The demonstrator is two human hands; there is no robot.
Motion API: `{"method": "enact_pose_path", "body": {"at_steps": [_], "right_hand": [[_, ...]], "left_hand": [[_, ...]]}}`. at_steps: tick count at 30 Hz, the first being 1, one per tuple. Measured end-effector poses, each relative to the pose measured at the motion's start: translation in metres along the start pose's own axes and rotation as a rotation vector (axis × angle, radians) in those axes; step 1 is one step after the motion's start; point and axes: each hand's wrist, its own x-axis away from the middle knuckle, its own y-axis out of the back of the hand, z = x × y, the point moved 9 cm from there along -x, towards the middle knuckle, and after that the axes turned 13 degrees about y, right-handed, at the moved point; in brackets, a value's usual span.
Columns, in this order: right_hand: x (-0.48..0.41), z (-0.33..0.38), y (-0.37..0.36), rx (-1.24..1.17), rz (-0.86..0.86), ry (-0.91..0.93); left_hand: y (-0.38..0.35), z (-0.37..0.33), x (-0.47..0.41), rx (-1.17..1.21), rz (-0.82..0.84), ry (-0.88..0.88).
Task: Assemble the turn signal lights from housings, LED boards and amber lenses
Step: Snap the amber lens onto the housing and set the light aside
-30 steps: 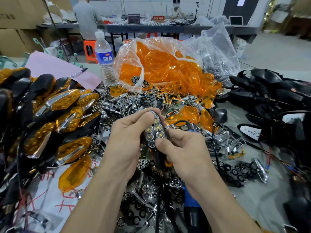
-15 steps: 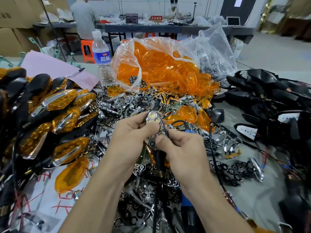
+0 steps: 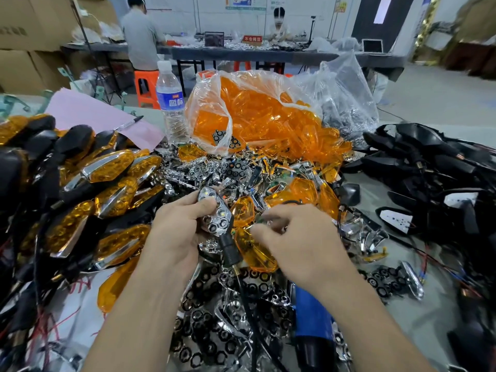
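Note:
My left hand (image 3: 177, 232) grips a turn signal unit (image 3: 216, 213) with a chrome honeycomb reflector and small LEDs facing up. Its black stem (image 3: 229, 249) and wire hang down. My right hand (image 3: 300, 237) is off the unit, just to its right, fingers curled down and blurred over loose amber lenses. One amber lens (image 3: 257, 253) lies under its thumb side and another (image 3: 243, 212) sits beside its fingertips. Whether the fingers hold a lens is unclear. A clear bag of amber lenses (image 3: 257, 122) stands behind.
Finished amber-and-chrome lights (image 3: 107, 167) are heaped at the left and black housings with wires (image 3: 429, 167) at the right. Chrome reflectors (image 3: 214, 318) cover the table in front of me. A water bottle (image 3: 171, 103), pink paper (image 3: 88, 114) and a blue tool (image 3: 314, 310) are nearby.
My right hand let go of the unit and moved right and down onto the loose amber lenses. My left hand keeps holding the unit, now tilted.

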Motion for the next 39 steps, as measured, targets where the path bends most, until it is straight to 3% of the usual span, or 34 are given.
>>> {"method": "enact_pose_path", "body": {"at_steps": [2,4,9,12,18,23,28,31,39], "right_hand": [[0.001,0.006,-0.017,0.161,0.17,0.012],[0.001,0.009,-0.019,0.157,0.16,0.02],[0.001,-0.012,0.017,-0.064,-0.296,-0.094],[0.004,-0.005,0.019,-0.149,-0.401,-0.07],[0.0,0.013,-0.011,-0.488,-0.125,0.035],[-0.005,0.013,-0.009,-0.428,0.057,0.098],[-0.004,0.009,0.002,-0.455,-0.116,0.104],[-0.002,0.013,-0.006,-0.439,-0.112,0.099],[-0.001,0.019,-0.004,-0.359,-0.147,0.103]], "left_hand": [[-0.001,0.002,0.0,-0.019,-0.014,-0.004],[-0.002,0.004,-0.001,-0.035,-0.017,-0.004],[-0.015,0.01,-0.002,-0.078,0.097,0.013],[-0.034,0.017,0.005,-0.134,0.181,-0.003],[-0.036,0.023,0.001,-0.111,0.128,-0.075],[-0.028,0.02,-0.003,-0.1,0.044,-0.098],[-0.035,0.017,0.006,-0.12,0.083,-0.134],[-0.035,0.017,0.007,-0.103,0.091,-0.14],[-0.046,0.03,0.007,0.076,0.246,0.09]]}}
